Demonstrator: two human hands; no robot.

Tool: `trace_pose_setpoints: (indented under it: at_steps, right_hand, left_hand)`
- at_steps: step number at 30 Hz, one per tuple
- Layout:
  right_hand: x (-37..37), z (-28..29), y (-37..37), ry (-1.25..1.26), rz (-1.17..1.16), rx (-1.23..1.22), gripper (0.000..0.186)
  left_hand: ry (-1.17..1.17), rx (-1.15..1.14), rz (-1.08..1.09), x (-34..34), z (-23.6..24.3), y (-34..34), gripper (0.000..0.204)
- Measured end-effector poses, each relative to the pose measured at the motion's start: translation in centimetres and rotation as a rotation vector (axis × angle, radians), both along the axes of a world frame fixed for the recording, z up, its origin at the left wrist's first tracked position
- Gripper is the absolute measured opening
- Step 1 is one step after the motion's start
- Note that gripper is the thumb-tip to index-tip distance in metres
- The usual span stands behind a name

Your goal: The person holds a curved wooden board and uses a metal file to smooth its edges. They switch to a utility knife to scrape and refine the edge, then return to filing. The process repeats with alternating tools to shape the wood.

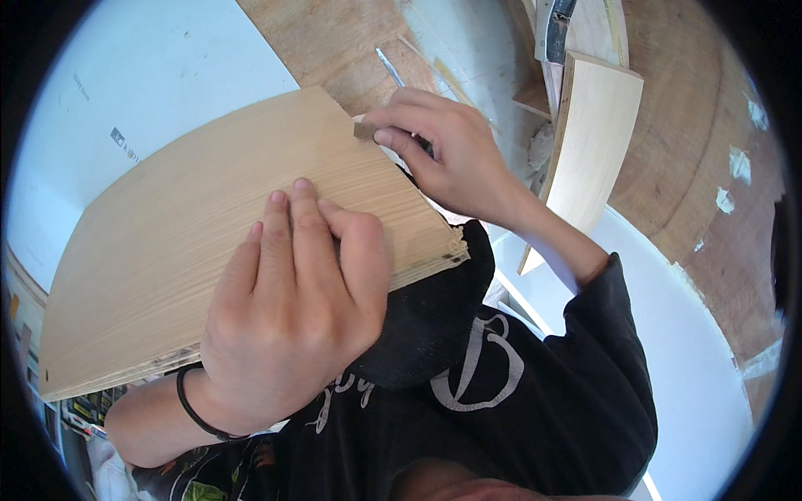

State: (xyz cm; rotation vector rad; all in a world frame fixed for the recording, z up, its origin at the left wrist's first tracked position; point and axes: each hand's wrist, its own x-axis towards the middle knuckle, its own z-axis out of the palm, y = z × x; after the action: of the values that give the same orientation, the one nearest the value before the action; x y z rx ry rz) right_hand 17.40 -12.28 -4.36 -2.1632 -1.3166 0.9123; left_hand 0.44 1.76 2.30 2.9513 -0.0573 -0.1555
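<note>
A pale plywood board point(142, 242) with wood-grain face and layered edge fills the middle left. My left hand point(292, 301) lies on its face near the lower edge, fingers stretched out, a black band at the wrist. My right hand point(443, 154) is at the board's far right edge, thumb and fingers closed on a small, flat, grey-brown piece point(364, 131) that touches the edge; what else is inside its fingers is partly hidden. Small splinters or shavings point(458, 242) show at the near right corner. Dark cloth point(426, 321) lies under that corner.
A white sheet point(150, 75) lies behind the board. A narrow light wood panel point(595, 142) leans at the right, beside a wooden frame point(585, 25) and white panels point(668, 317). A scuffed plywood surface point(702, 108) curves along the far right. Assorted items point(92, 417) sit below at left.
</note>
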Motion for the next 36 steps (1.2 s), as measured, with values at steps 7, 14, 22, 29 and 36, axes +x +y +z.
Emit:
trace_pose_setpoints:
  at_steps: [7, 14, 22, 29, 36]
  right_hand:
    - [-0.2, 3.9, -0.5, 0.056, 0.017, 0.04, 0.017]
    - [-0.2, 7.1, -0.9, 0.085, 0.038, 0.065, 0.02]
    - [-0.7, 9.5, -1.7, 0.111, 0.008, 0.08, 0.02]
    - [-1.2, 11.8, -2.0, 0.15, 0.001, 0.077, 0.019]
    - [1.7, 8.4, -1.7, 0.061, -0.176, 0.159, 0.019]
  left_hand:
    - [0.011, -0.014, -0.016, -0.2, -0.1, 0.1, 0.023]
    - [0.016, 0.011, -0.007, -0.2, 0.0, 0.0, 0.024]
    - [-0.1, 0.052, -0.029, 0.2, -0.4, 0.1, 0.008]
    - [-0.114, 0.052, -0.042, 0.0, -0.6, 0.1, 0.007]
    - [-0.102, 0.031, -0.031, 0.0, -0.4, 0.2, 0.006]
